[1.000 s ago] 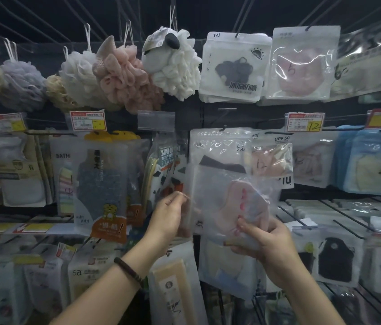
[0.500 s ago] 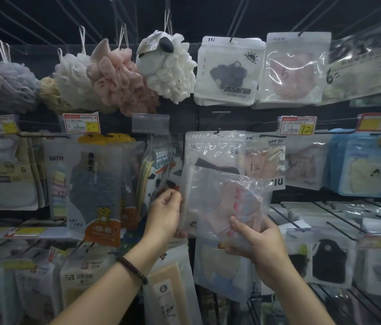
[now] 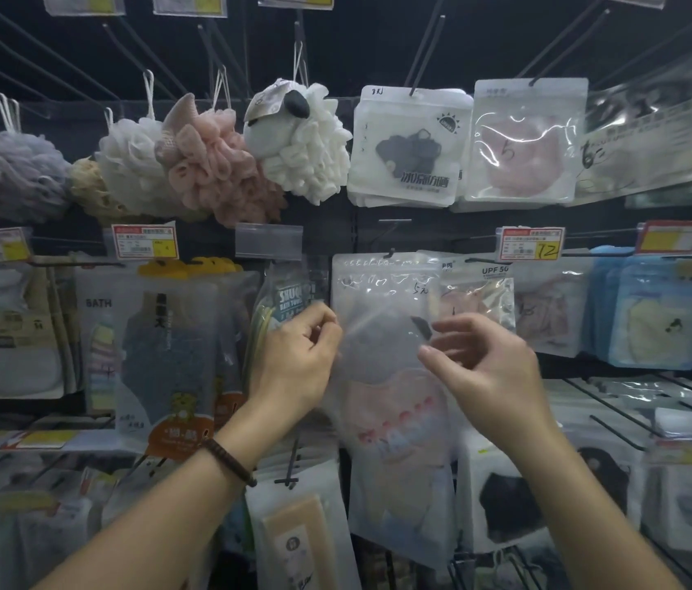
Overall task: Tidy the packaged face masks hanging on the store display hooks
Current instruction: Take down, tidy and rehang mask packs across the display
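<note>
A clear mask packet (image 3: 395,402) with a pink mask and red dots inside hangs blurred between my hands, in front of the middle row. My left hand (image 3: 297,359) pinches its upper left edge with curled fingers. My right hand (image 3: 484,368) pinches its upper right part between thumb and fingers. Just behind and above, a clear packet with a dark mask (image 3: 382,283) hangs on a hook (image 3: 389,253). More mask packets hang to the right: a pink one (image 3: 476,300) and blue ones (image 3: 655,313). The top row holds a white packet (image 3: 408,146) and a clear pink one (image 3: 523,142).
Bath sponges (image 3: 216,163) hang at the upper left, bath towel packs (image 3: 165,347) below them. Price tags (image 3: 531,244) sit on the hook ends. Bare black hooks (image 3: 616,423) jut out at the lower right, above packets with dark masks (image 3: 506,504).
Both hands have risen from the packet's sides to its top edge, level with the middle hooks. The packet now hangs down below my fingers. The view has tilted upward.
</note>
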